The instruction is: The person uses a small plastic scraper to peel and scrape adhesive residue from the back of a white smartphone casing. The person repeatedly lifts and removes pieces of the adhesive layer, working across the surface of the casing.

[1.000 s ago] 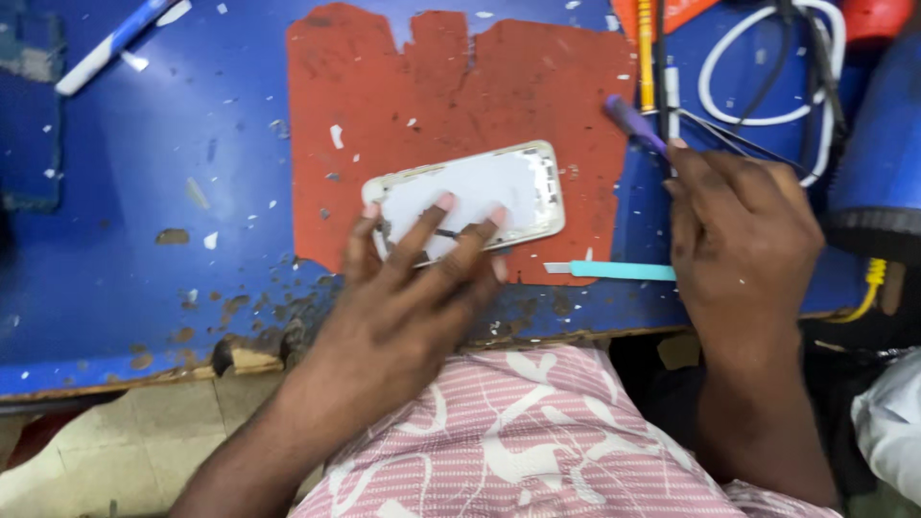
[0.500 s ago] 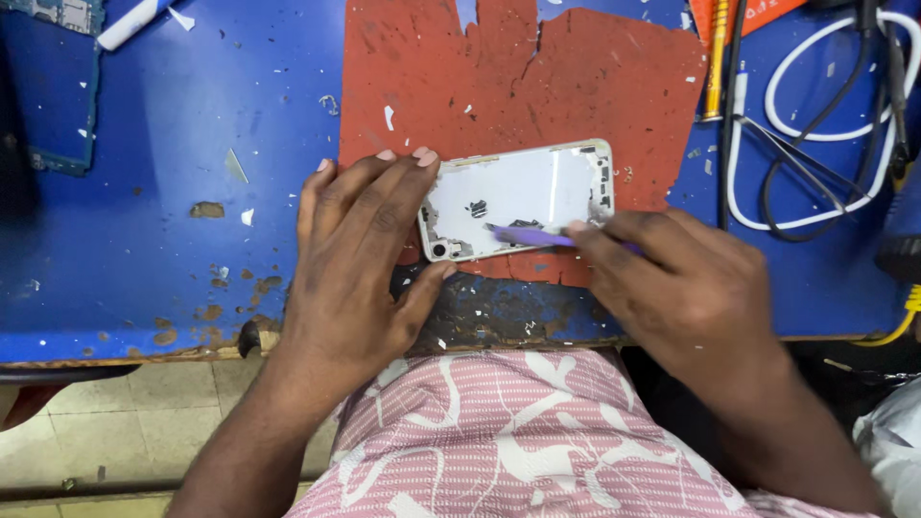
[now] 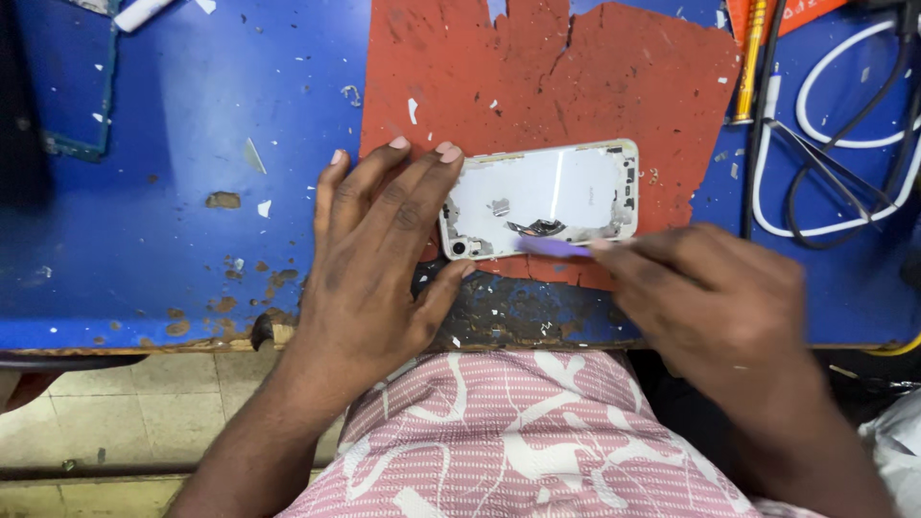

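Note:
A white phone back housing (image 3: 552,197) lies inside-up on a worn red mat (image 3: 547,86) on the blue workbench (image 3: 192,192). My left hand (image 3: 369,259) rests flat on the bench, fingertips pressing the housing's left end. My right hand (image 3: 710,297) pinches a thin purple pry tool (image 3: 554,247), whose tip lies along the housing's near edge by the dark part inside it.
A white cable loop (image 3: 835,134), black tweezers (image 3: 825,163) and an orange-handled tool (image 3: 751,58) lie at the right. A teal frame piece (image 3: 82,144) sits far left. The bench's chipped front edge (image 3: 288,341) runs just before my lap.
My right hand came from the right side of the bench with the purple tool and set its tip at the housing's near edge. My left hand shifted to the housing's left end.

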A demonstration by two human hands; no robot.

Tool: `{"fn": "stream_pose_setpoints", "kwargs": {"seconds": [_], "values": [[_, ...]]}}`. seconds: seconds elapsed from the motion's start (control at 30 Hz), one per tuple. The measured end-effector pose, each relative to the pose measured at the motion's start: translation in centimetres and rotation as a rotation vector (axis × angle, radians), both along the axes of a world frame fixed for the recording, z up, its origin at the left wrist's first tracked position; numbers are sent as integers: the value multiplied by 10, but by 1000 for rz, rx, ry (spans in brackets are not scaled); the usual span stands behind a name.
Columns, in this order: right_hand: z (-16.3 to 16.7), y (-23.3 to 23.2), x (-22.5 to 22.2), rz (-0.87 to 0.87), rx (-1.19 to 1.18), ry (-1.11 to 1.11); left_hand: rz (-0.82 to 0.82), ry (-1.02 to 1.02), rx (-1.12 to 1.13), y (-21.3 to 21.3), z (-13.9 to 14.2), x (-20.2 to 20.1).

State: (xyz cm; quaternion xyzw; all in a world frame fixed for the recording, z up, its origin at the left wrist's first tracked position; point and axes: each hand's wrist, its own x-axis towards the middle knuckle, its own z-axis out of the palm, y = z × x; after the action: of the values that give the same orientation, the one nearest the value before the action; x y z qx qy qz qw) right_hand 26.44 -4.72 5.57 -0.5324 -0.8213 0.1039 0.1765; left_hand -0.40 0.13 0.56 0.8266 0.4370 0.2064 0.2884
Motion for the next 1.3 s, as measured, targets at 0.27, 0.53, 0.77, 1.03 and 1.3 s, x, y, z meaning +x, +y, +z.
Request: {"fn": "stream_pose_setpoints", "kwargs": {"seconds": [0.27,0.53,0.77,1.03,1.3], "values": [[16,-7,14,-158,-69,6,-10,0,0,0,-1,1],[16,6,-5,-81,-107,-5,-13,15,1,0,0,1],[21,-1,2,-216,-85,19,-22,5,-16,1,2,0],[5,-7,5,-52,-142,-55,-15,15,-12,1,3,1],[-41,-53,81,-482,8,-12,-19,-4,-35,0,1,1]]}}
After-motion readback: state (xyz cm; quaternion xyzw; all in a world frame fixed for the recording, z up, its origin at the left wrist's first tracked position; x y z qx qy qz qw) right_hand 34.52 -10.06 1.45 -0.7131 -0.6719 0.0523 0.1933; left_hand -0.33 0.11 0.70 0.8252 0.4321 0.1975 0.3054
